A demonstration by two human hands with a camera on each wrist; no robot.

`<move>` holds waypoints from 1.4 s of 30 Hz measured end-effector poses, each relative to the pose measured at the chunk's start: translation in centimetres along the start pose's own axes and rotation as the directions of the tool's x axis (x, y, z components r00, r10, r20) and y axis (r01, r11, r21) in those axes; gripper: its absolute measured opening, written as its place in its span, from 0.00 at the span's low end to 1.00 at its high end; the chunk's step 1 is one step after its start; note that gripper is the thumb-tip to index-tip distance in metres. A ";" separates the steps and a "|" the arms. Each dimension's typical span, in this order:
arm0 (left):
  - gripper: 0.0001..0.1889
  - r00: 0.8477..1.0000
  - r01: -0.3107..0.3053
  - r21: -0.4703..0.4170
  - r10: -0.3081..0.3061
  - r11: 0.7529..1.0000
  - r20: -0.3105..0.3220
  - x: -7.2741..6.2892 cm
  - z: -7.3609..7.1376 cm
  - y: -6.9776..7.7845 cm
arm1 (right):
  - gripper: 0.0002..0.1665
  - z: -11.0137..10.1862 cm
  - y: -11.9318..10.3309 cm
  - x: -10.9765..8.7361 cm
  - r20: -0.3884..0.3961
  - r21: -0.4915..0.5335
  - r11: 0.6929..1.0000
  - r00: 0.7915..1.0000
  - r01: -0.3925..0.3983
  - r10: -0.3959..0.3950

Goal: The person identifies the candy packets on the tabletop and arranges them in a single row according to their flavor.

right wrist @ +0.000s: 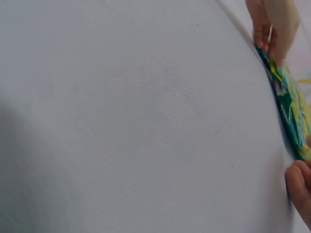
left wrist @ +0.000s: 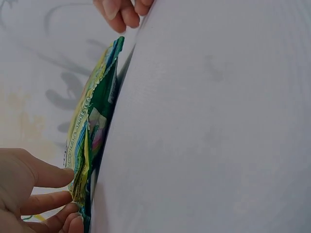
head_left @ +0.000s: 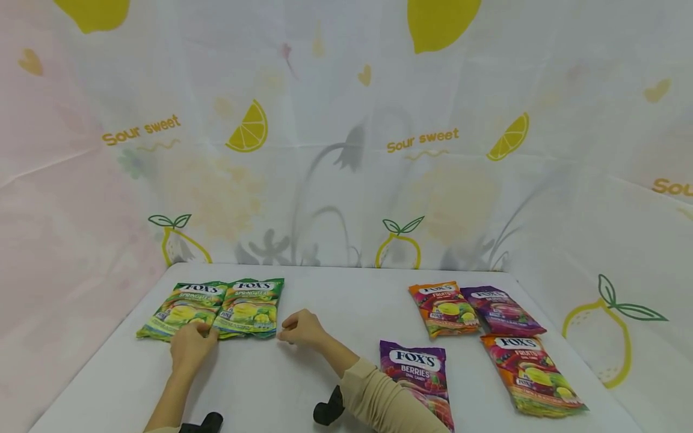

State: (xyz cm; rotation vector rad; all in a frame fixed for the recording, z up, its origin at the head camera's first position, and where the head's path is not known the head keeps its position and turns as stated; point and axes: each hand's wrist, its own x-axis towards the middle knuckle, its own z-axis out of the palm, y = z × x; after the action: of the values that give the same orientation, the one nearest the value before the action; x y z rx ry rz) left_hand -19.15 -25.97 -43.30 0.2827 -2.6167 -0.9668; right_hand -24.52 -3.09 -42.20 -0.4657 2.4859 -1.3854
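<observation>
Two green Fox's Spring Tea candy bags lie side by side at the table's left: a left bag [head_left: 190, 307] and a right bag [head_left: 249, 310]. My left hand [head_left: 190, 347] is at their near edge where they meet; its thumb and fingertips [left wrist: 68, 174] pinch the lower left corner of the right bag. Beside that bag's lower right corner is my right hand [head_left: 304, 329], fingers loosely bent. In the left wrist view a small gap shows between the right hand [left wrist: 121, 12] and the bag's tip [left wrist: 119, 46].
On the right lie two orange Fox's Fruits bags, one farther back [head_left: 445, 310] and one nearer [head_left: 533, 376]. A purple Berries bag [head_left: 503, 311] lies behind the nearer one; another purple bag [head_left: 417, 376] is beside my right sleeve. A lemon-printed cloth [head_left: 335, 144] hangs behind the white table [head_left: 335, 294].
</observation>
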 end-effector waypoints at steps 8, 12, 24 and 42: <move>0.18 0.997 -0.029 -0.009 0.028 1.000 -0.074 -0.7 0.6 1.2 | 0.14 -0.5 0.4 -0.4 -0.032 0.043 0.999 0.999 0.009 -0.008; 0.14 0.991 -0.091 -0.043 0.086 0.995 -0.102 -1.3 1.0 2.7 | 0.13 -1.2 0.3 -0.8 -0.048 0.061 0.997 0.998 0.042 -0.039; 0.06 0.975 -0.221 -0.126 0.219 0.967 -0.025 -2.9 2.4 7.4 | 0.11 -4.5 0.4 -2.7 -0.064 0.143 0.986 0.995 0.082 -0.073; 0.04 0.924 -0.344 -0.208 0.369 0.916 0.100 -5.2 5.5 11.3 | 0.16 -9.5 1.4 -7.4 -0.028 0.077 0.982 0.985 0.173 -0.171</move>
State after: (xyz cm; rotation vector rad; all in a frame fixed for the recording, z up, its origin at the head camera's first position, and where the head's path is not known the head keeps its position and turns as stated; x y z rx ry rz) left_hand -17.17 -12.74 -41.01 -0.3123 -2.5426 -1.1187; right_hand -21.46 7.88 -38.06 -0.6659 2.4459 -1.5544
